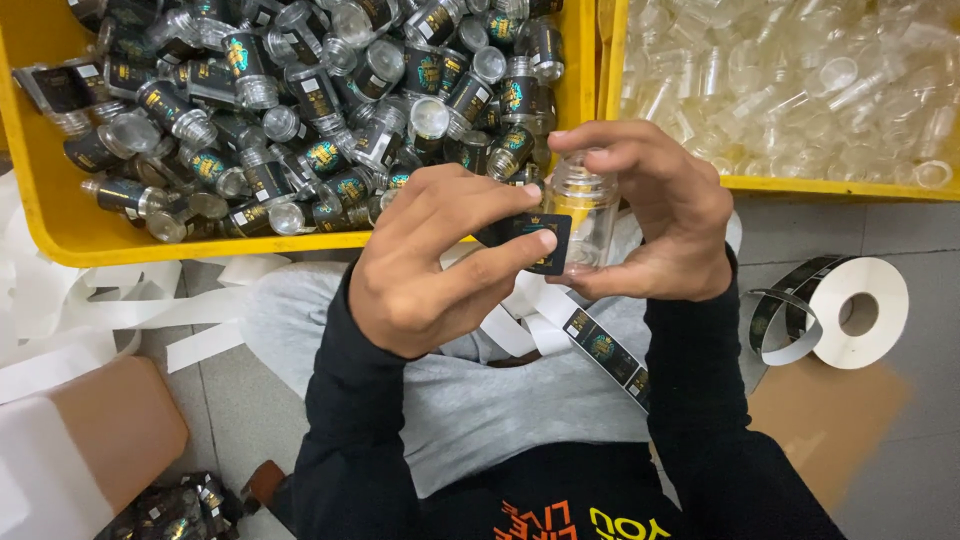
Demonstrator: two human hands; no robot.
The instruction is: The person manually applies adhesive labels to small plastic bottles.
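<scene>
While right hand (655,215) is cradling clear bottle (583,205), closed round its body, left hand (430,255) is pinching black label (535,240); bottle looking light, slippery.

Clear glossy plastic bottle (583,205), glossy black label (535,240) with gold print; smooth yellow plastic crate (60,215); white matt paper roll (850,310)

A small clear plastic bottle (585,205), empty and uncapped, stands roughly upright above the person's lap, just in front of the yellow bin's edge. A black adhesive label (537,242) with gold print (details too small to read) lies flat against its left side.
</scene>
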